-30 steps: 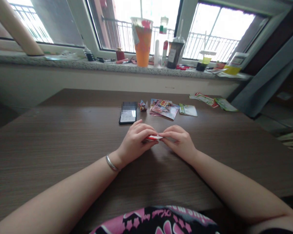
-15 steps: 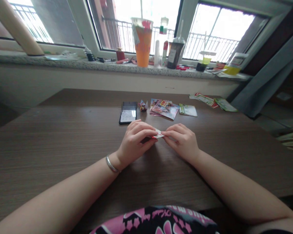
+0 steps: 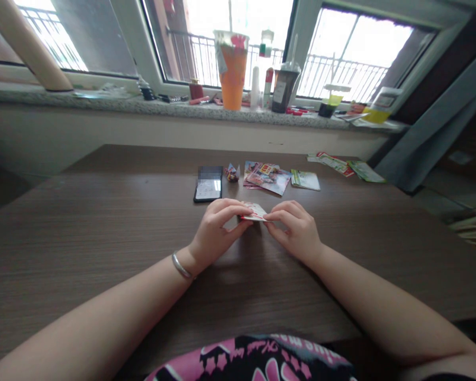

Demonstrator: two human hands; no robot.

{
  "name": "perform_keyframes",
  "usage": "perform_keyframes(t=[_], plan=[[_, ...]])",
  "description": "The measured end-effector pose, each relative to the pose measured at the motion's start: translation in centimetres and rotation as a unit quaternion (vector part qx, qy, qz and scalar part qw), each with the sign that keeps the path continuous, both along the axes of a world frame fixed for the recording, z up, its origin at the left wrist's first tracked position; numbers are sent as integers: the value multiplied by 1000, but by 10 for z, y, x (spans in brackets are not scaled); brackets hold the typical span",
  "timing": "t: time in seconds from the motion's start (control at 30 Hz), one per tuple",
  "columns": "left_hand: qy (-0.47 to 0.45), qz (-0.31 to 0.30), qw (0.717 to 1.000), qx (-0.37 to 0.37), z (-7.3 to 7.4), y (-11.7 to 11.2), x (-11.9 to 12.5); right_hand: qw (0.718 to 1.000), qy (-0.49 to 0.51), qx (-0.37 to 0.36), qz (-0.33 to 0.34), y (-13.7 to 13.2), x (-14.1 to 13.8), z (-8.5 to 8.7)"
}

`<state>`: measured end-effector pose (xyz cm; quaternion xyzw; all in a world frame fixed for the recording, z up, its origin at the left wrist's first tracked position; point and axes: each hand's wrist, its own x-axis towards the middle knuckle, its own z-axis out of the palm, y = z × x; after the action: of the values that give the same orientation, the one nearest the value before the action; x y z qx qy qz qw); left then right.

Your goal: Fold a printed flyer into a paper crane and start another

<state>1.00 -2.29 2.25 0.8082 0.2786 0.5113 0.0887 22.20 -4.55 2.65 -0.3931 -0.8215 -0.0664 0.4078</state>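
Observation:
Between my hands, just above the table, is a small white piece of folded paper [image 3: 257,212] with red print along its edge. My left hand [image 3: 222,219], silver bangle on its wrist, pinches the left side between thumb and fingers. At the right corner, the thumb and fingertips of my right hand [image 3: 295,227] close on the same paper. The fingers cover parts of it, so its full shape is hidden. Beyond the hands stands a small folded paper piece [image 3: 232,173], colourful and pointed.
A phone [image 3: 208,185] lies past my left hand. Colourful printed sheets [image 3: 268,177] and a green-white paper stack [image 3: 305,180] lie farther back. More paper strips [image 3: 335,163] are at the table's far right. Cups, including a tall orange one [image 3: 232,74], line the windowsill [image 3: 174,108].
The left fingers have shifted on the paper, and more of its white face shows between the hands. My right hand stays almost in place at its corner.

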Motion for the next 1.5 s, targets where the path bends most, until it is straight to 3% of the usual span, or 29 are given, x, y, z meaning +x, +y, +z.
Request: perform_keyframes(t=[0.23, 0.53, 0.9, 1.5], plan=[[-10, -28, 1000, 3, -1, 0, 0, 1000, -11, 23, 13, 2, 2, 0], [-30, -48, 998, -4, 0, 1, 1, 996, 63, -17, 61, 5, 2, -1], [55, -33, 995, 78, -3, 2, -2, 996, 59, -1, 74, 3, 1, 0], [83, -24, 991, 98, 0, -3, -3, 988, 116, -49, 93, -5, -10, 2]])
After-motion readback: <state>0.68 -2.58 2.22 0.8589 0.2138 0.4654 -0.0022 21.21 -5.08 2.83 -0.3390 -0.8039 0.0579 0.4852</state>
